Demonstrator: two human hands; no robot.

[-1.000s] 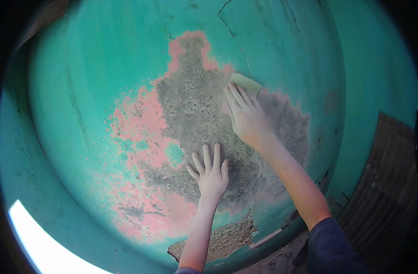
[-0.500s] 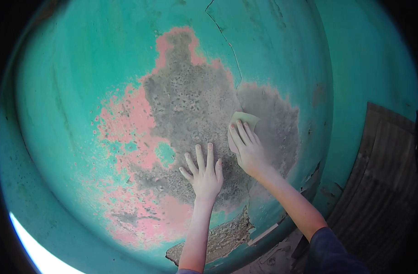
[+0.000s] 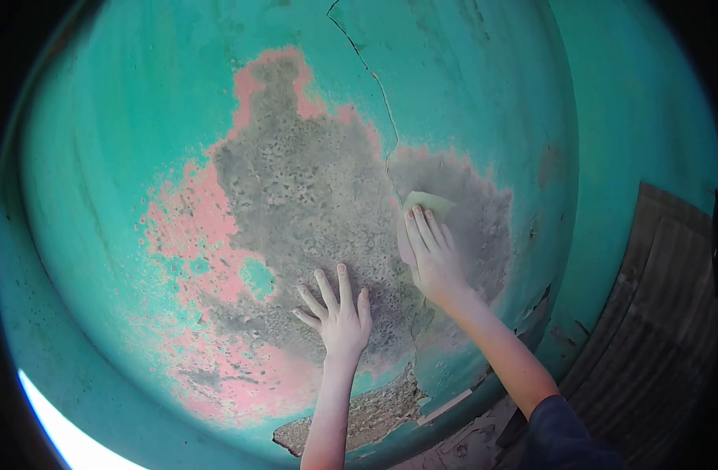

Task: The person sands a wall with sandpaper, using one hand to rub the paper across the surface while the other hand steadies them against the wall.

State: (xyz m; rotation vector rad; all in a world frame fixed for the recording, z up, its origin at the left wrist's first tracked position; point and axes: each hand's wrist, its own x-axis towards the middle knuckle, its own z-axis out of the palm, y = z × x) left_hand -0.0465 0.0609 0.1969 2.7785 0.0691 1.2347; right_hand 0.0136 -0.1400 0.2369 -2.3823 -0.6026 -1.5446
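Observation:
A curved wall point(image 3: 163, 86) with green paint carries a large worn area point(image 3: 296, 180) of bare grey, edged in pink. My left hand point(image 3: 339, 313) lies on the lower part of the grey, fingers spread and holding nothing. To its right, my right hand point(image 3: 436, 258) presses a pale sheet point(image 3: 431, 200), like sandpaper, flat against the grey surface. Its fingers point up over the sheet, and the palm hides part of it.
A thin crack point(image 3: 382, 94) runs down from the top of the wall to the grey area. Below my hands the plaster is broken away in a rough patch point(image 3: 367, 415). Dark corrugated sheeting point(image 3: 649, 305) stands at the right.
The wall's worn area and crack appear further left in the view. My left hand sits slightly lower and further left; my right hand with the sheet is slightly further right.

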